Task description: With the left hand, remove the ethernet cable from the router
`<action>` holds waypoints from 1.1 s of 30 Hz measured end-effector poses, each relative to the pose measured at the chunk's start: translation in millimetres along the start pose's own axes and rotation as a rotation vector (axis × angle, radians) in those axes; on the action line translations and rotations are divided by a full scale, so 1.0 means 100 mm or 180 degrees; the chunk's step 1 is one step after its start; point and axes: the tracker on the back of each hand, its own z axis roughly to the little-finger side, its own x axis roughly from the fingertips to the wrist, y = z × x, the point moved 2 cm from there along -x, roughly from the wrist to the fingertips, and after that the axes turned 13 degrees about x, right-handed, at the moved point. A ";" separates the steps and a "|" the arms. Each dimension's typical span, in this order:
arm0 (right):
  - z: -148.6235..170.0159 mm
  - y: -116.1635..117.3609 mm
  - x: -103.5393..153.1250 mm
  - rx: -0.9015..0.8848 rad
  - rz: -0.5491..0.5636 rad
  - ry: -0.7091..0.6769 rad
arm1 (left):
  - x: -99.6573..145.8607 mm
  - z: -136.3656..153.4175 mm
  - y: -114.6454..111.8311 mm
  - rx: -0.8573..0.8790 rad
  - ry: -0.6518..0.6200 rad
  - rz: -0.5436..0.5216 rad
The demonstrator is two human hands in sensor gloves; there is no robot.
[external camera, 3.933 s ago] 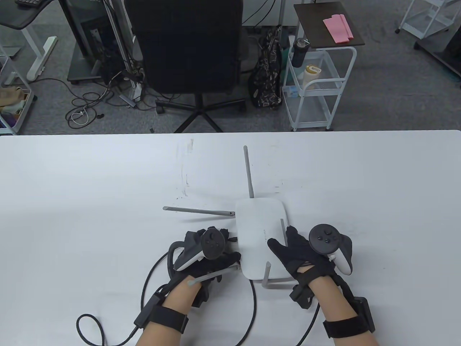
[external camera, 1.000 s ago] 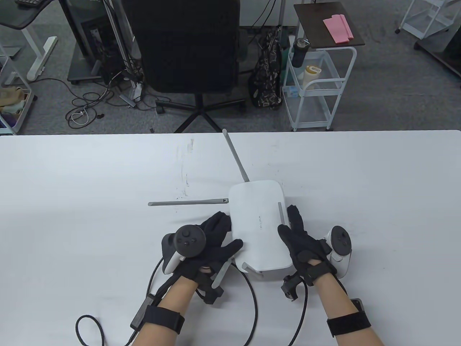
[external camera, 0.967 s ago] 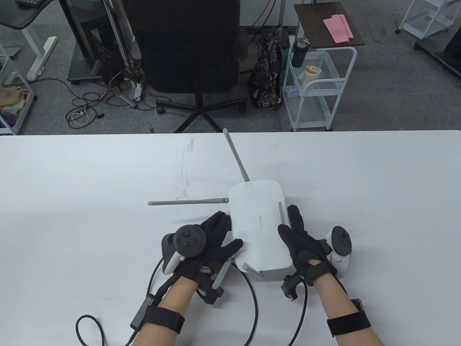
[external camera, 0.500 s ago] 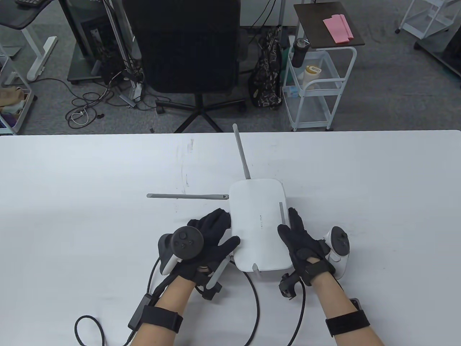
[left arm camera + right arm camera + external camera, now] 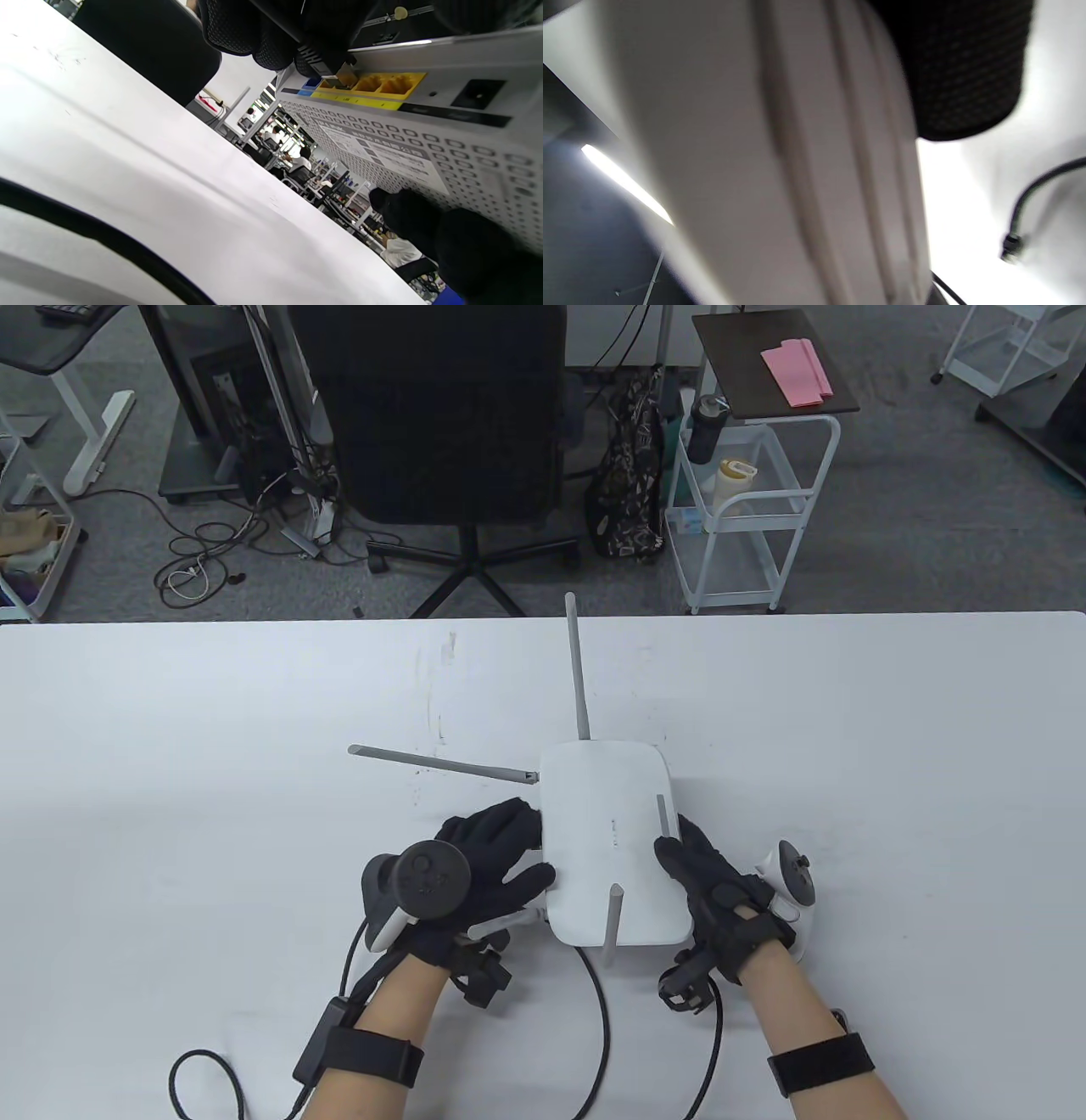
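The white router is held off the table between both hands, with its grey antennas sticking out. My left hand grips its left edge, thumb on top. My right hand grips its right edge. The black ethernet cable leaves the near edge and loops toward me. In the left wrist view its plug sits in a yellow port beside the blue one, with my left hand's fingers pressed close against it. Gloved fingers lie under the router's perforated underside.
The white table stretches wide on both sides. Glove cables trail from both wrists near the front edge. Behind the table stand a black office chair and a white trolley.
The router has turned slightly clockwise, and its far antenna now points straight away. The near antenna has swung upright over the top. My left hand has slid a little left and nearer.
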 end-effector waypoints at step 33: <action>0.19 0.22 0.00 -0.0718 -0.0200 0.0226 | 0.16 -0.34 0.05 -0.1791 -0.0657 -0.1077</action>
